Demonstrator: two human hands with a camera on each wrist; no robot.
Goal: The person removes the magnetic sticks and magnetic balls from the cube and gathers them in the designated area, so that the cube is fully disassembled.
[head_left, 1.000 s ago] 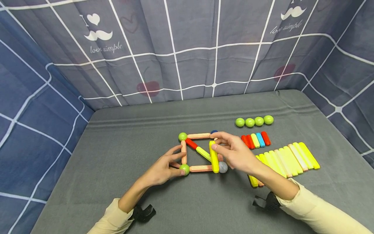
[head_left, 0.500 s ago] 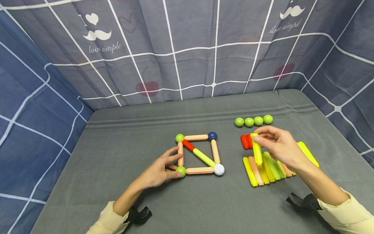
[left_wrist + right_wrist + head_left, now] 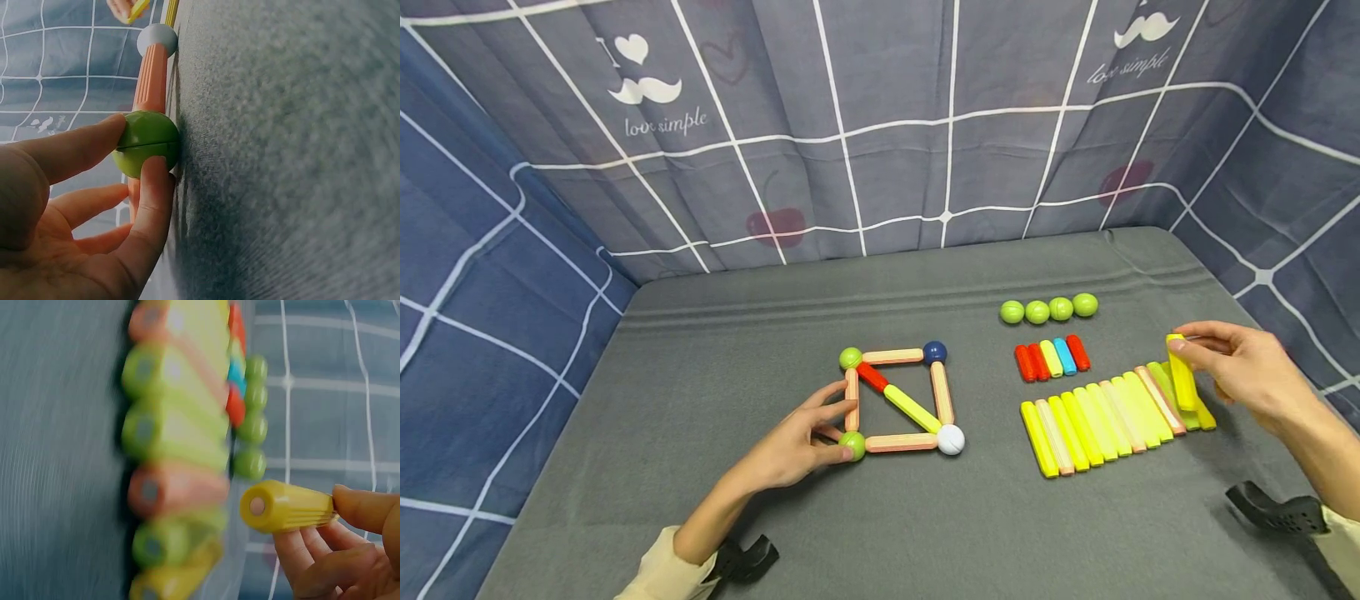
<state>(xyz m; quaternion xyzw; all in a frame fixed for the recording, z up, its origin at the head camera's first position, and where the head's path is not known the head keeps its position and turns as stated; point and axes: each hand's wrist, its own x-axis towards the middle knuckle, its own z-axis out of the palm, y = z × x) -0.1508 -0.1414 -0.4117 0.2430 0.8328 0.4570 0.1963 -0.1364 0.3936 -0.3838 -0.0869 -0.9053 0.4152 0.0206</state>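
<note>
My left hand (image 3: pixel 796 440) pinches a green ball (image 3: pixel 149 144) at the near left corner of a flat square of sticks and balls. Orange sticks (image 3: pixel 901 443) form its sides. A blue ball (image 3: pixel 935 352), a white ball (image 3: pixel 951 439) and another green ball (image 3: pixel 850 359) mark the other corners. A red stick (image 3: pixel 872 377) and a yellow-green stick (image 3: pixel 912 408) run across it diagonally. My right hand (image 3: pixel 1251 367) grips a yellow stick (image 3: pixel 290 506) between thumb and fingers, above the right end of a row of sticks (image 3: pixel 1101 423).
Several green balls (image 3: pixel 1037 312) line up behind short red, yellow and blue sticks (image 3: pixel 1052 358) on the right. A grey cloth (image 3: pixel 737 325) covers the table. Gridded curtains (image 3: pixel 895 167) stand behind and at the sides.
My right hand has carried the yellow stick from above the square to the right end of the stick row. The left hand and the square have shifted slightly left in view.
</note>
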